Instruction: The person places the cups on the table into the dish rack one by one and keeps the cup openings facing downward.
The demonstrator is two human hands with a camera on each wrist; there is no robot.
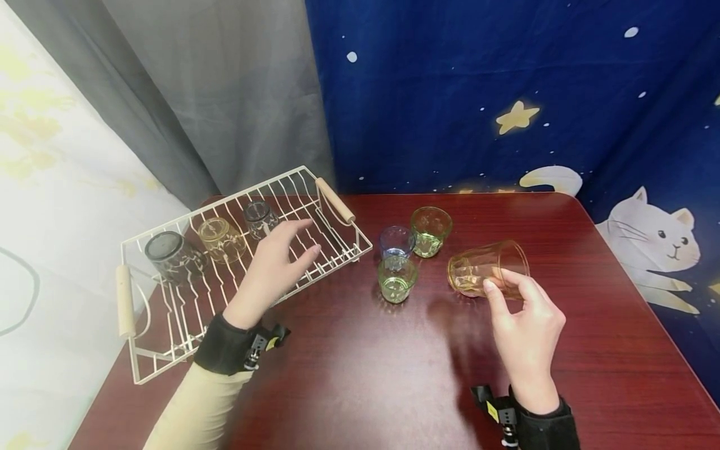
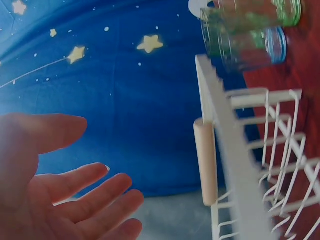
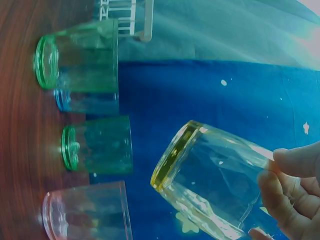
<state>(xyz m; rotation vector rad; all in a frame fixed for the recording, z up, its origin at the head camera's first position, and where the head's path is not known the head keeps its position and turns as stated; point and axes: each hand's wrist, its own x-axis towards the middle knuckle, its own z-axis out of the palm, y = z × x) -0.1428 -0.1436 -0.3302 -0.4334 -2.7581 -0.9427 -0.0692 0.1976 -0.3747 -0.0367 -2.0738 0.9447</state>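
Note:
My right hand pinches a yellow glass tumbler near its rim, thumb on one side and fingers on the other. The tumbler is tipped on its side, its thick base pointing left in the head view. Over the right part of a white wire rack, my left hand holds nothing, thumb and fingers spread apart. In the rack, two dark grey glasses and a yellow glass rest upside down. The left wrist view shows the open palm near the rack's wooden handle.
Upright on the dark red table stand two green glasses and a blue glass, close together between rack and right hand. A pinkish glass shows beside them in the right wrist view. A blue curtain hangs behind.

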